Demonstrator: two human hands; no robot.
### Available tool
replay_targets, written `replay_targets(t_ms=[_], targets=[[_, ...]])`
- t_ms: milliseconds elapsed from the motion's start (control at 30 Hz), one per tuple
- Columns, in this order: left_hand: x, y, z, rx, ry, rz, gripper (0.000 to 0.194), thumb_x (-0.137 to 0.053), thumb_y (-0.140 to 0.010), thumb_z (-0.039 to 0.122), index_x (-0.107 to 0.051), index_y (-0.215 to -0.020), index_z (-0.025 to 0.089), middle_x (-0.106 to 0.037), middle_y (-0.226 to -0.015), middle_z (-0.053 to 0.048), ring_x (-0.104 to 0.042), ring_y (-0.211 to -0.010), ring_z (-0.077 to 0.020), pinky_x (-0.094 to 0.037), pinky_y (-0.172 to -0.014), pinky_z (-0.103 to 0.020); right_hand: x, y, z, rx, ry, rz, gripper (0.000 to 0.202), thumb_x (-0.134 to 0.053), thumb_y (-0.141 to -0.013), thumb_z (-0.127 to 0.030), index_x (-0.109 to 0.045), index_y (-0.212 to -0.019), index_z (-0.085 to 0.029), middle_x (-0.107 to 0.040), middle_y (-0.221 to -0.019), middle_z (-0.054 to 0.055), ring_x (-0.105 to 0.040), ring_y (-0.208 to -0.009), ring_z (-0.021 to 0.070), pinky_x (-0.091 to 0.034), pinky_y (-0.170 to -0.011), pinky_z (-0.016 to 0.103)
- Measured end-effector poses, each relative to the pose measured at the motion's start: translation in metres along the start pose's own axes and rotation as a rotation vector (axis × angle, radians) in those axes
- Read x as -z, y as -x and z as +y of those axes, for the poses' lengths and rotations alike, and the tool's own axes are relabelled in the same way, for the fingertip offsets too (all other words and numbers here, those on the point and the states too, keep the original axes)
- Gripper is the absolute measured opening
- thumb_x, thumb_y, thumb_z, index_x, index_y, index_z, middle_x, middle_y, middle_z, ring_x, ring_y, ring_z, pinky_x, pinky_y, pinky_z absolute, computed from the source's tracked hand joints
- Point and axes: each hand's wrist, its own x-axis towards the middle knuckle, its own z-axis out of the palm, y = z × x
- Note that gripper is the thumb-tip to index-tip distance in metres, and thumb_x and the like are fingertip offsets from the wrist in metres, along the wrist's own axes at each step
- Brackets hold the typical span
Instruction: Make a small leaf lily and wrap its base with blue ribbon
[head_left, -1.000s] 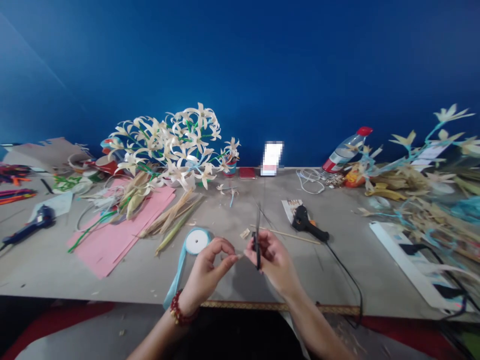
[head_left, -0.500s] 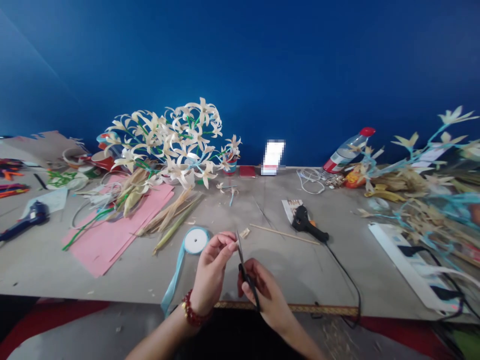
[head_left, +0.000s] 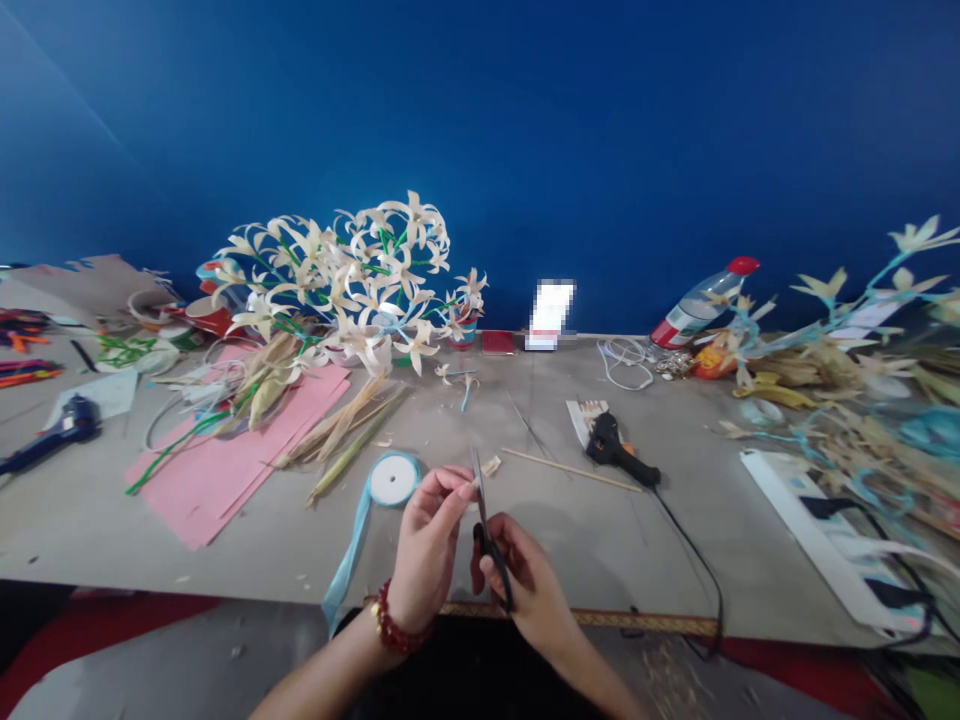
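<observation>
My left hand point(head_left: 435, 540), with a red bead bracelet at its wrist, pinches a small pale piece between thumb and fingers; the piece is mostly hidden. My right hand point(head_left: 525, 580) is closed round the black handles of the scissors point(head_left: 481, 490), whose blades point up and away beside my left fingertips. Left of my left hand lies a roll of light blue ribbon point(head_left: 393, 479), its loose end hanging over the table's front edge. A small pale scrap point(head_left: 491, 466) rests just beyond the scissors.
White flowers point(head_left: 360, 280) stand at the back left, behind pink paper point(head_left: 217, 490) and dried husks point(head_left: 341, 425). A black glue gun point(head_left: 619, 450), thin stick point(head_left: 570, 470), power strip point(head_left: 810, 540), bottle point(head_left: 694, 305) and blue-stemmed flowers point(head_left: 832, 290) are to the right.
The camera view has shifted slightly. The scissors look more upright and their blades stay by my left fingertips; both hands keep their holds.
</observation>
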Motion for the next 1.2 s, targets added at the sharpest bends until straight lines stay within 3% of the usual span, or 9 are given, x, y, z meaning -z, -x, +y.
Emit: replay_targets(t_ms=[300,567,967,1200], targets=[[0.002,-0.001,0.005,0.03,0.016,-0.044,0.008,-0.072,-0.083,0.019,-0.066,-0.078,0.016,-0.061,-0.086,-0.002,-0.055,-0.082,-0.013,-0.043,-0.081,-0.024,0.006,0.002,0.009,-0.09,-0.064,-0.036,0.05,-0.069,-0.077,-0.066,-0.045,-0.079,-0.022,-0.049,-0.059,-0.006,-0.043,-0.048,0.0081,-0.03,-0.042,0.019],[0.003,-0.002,0.008,0.061,0.026,-0.094,0.011,-0.072,-0.083,0.018,-0.065,-0.075,0.016,-0.062,-0.081,-0.001,-0.054,-0.077,-0.0116,-0.043,-0.076,-0.022,0.014,0.004,0.007,0.034,-0.099,-0.146,0.048,-0.064,-0.082,-0.066,-0.047,-0.084,-0.022,-0.052,-0.065,-0.004,-0.037,-0.048,0.0068,-0.029,-0.044,0.02],[-0.003,0.002,0.002,0.034,0.044,-0.027,0.01,-0.072,-0.083,0.019,-0.065,-0.076,0.016,-0.061,-0.089,-0.002,-0.054,-0.082,-0.0119,-0.042,-0.08,-0.023,0.007,-0.001,0.012,0.056,-0.121,-0.074,0.05,-0.071,-0.077,-0.065,-0.046,-0.081,-0.022,-0.047,-0.065,-0.006,-0.039,-0.053,0.0077,-0.031,-0.048,0.02],[-0.004,0.002,0.003,0.038,0.063,-0.051,0.01,-0.071,-0.083,0.018,-0.065,-0.075,0.016,-0.061,-0.088,-0.002,-0.054,-0.081,-0.0115,-0.042,-0.079,-0.022,0.008,-0.001,0.011,-0.031,-0.106,-0.048,0.055,-0.07,-0.073,-0.071,-0.043,-0.077,-0.022,-0.043,-0.058,-0.008,-0.039,-0.048,0.0077,-0.032,-0.045,0.02]])
